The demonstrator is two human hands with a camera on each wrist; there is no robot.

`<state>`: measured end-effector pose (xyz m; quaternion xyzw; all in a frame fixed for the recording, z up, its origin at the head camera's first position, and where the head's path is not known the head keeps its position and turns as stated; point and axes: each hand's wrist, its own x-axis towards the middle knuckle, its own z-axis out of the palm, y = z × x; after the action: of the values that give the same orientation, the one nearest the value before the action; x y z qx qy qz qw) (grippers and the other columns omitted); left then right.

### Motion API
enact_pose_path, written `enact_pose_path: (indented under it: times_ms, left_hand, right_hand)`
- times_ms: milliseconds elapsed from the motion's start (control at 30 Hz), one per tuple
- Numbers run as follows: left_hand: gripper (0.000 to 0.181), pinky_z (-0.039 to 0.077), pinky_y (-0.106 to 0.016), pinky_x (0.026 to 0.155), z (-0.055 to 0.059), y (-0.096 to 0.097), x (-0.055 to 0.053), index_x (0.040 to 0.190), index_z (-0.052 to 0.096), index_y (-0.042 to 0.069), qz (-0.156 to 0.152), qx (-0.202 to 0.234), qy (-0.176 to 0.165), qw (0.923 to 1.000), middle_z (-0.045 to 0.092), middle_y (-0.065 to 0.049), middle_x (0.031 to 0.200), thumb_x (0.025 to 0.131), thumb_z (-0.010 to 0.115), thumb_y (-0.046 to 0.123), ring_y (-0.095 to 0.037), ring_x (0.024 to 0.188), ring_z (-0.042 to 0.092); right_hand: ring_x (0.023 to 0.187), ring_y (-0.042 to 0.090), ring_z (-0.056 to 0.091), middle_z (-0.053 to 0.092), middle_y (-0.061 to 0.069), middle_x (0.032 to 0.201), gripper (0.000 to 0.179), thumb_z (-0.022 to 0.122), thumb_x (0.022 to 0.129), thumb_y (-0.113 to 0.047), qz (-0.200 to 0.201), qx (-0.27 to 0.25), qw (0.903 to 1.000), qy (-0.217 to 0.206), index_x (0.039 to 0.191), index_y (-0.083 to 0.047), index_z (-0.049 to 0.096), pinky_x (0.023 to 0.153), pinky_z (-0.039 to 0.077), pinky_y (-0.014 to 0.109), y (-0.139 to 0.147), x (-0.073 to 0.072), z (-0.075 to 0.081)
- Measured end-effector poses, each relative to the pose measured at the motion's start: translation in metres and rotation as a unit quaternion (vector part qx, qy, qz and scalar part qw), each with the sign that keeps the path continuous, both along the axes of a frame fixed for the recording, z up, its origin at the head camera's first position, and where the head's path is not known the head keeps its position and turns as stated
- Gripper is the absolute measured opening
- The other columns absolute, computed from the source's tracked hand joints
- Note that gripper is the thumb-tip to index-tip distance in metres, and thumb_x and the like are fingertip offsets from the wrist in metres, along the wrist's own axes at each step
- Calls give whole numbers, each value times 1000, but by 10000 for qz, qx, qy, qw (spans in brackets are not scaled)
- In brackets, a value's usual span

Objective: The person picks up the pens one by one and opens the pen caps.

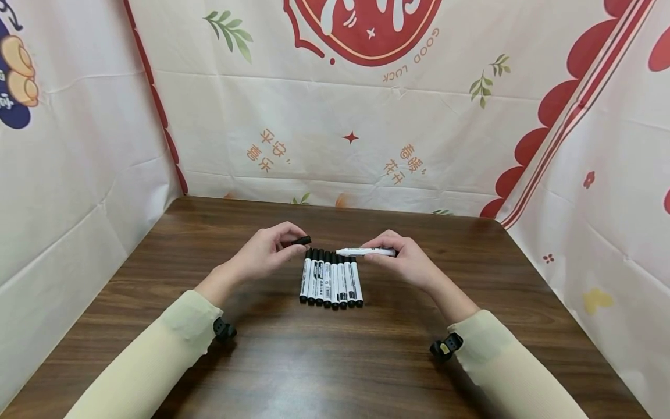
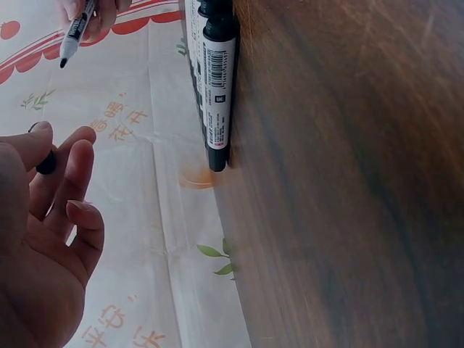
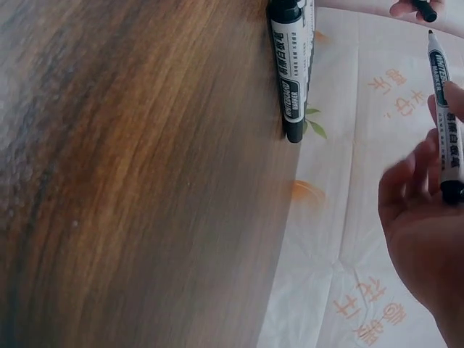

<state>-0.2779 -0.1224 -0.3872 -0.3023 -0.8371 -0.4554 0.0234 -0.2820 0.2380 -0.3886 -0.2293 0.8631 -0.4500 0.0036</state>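
Note:
My left hand (image 1: 271, 249) pinches a black marker cap (image 1: 301, 240) between thumb and fingers, above the left end of a row of markers. In my right hand (image 1: 402, 256) is an uncapped whiteboard marker (image 1: 365, 252), white with a black end. Its bare dark tip (image 3: 431, 32) points toward the left hand, and a gap separates it from the cap. Several capped whiteboard markers (image 1: 327, 279) lie side by side below the hands, black caps at the far end. In the left wrist view the cap (image 2: 46, 162) is partly hidden by the thumb.
The markers lie on a dark wood-grain table (image 1: 335, 355). A printed white cloth (image 1: 324, 110) hangs behind the table's far edge and along both sides. Small black cameras (image 1: 224, 330) are strapped at both wrists, over pale sleeves.

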Motion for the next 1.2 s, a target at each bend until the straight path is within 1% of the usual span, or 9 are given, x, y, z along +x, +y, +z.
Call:
enact_pose_path:
  times_ms: [100,233,367,500,567,733,900,1067,1200]
  left_hand:
    - [20,52,-30,68,1,-1,0,127,69,10,-19,8,5,10000,83,-7,115,107,73,13,-30,86,72]
    - [19,52,-30,69,0,-3,0,125,70,13,15,-98,136,9999,82,-7,110,107,74,17,-21,81,68]
    - [19,52,-29,70,-1,-3,-1,123,76,14,7,-125,481,9988,75,-5,102,105,77,17,-16,80,62]
    - [21,50,-28,71,-1,-3,-2,123,82,15,-2,-104,834,9965,66,-2,100,102,80,14,-15,80,58]
    - [22,49,-27,71,-1,-4,-3,124,83,15,23,-90,891,9960,66,0,100,102,81,13,-14,80,58]
    - [25,51,-27,71,-3,-9,-5,128,82,12,117,-171,975,9950,69,-1,102,103,78,11,-13,81,60]
    - [25,51,-28,72,-7,-18,-9,130,80,11,312,-325,1005,9939,70,-2,102,106,74,11,-13,82,61]
    - [23,52,-29,71,-11,-28,-14,127,81,11,531,-414,816,9944,73,-3,101,104,77,13,-16,82,63]
    - [23,53,-29,69,-14,-37,-17,126,81,10,672,-484,640,9945,75,-5,103,103,79,14,-15,83,67]
  right_hand:
    - [100,20,61,72,2,115,20,84,99,-26,38,-13,9999,144,119,-23,85,82,51,29,0,-2,-1]
    - [86,21,54,70,3,105,20,84,100,-27,-32,93,9998,147,120,-25,85,73,45,28,1,-3,-1]
    - [78,21,49,66,5,98,20,83,101,-26,-41,134,9999,17,121,-24,84,67,41,27,1,-2,0]
    - [76,20,50,66,6,96,21,84,100,-25,-43,115,9999,-68,121,-21,84,65,41,26,0,-1,2]
    - [76,21,51,67,6,97,21,84,99,-25,-61,147,9998,-78,120,-22,84,65,42,26,0,0,2]
    - [81,22,53,67,5,101,22,84,99,-27,-96,274,9995,-143,121,-24,84,69,44,28,0,-1,2]
    - [85,24,55,68,6,105,23,83,100,-25,-190,365,9989,-219,122,-21,84,72,46,30,3,-4,1]
    - [86,24,56,68,5,104,23,82,101,-25,-282,508,9980,-261,123,-20,83,72,48,30,7,-7,-3]
    - [85,23,56,68,5,102,23,81,101,-25,-407,613,9970,-248,123,-18,83,72,48,31,11,-11,-6]
